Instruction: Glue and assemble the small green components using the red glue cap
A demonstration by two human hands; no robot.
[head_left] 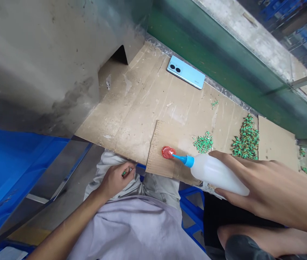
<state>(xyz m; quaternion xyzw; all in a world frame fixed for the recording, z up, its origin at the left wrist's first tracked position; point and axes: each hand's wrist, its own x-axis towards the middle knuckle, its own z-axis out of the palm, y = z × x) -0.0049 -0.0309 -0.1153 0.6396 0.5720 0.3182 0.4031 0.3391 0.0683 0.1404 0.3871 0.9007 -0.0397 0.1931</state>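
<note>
Right hand (262, 180) grips squeeze bottle (215, 173) tilted downward.

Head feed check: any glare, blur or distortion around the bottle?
Head view: light is soft and even, with only a mild sheen on the bottle; no harsh shadows fall on the cardboard; the bottle's tip and the red disc look sharp; the wide lens tilts the scene and enlarges the right hand.

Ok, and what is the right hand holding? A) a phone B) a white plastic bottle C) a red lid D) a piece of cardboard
B: the right hand wraps around a white plastic bottle with a blue nozzle.
</note>
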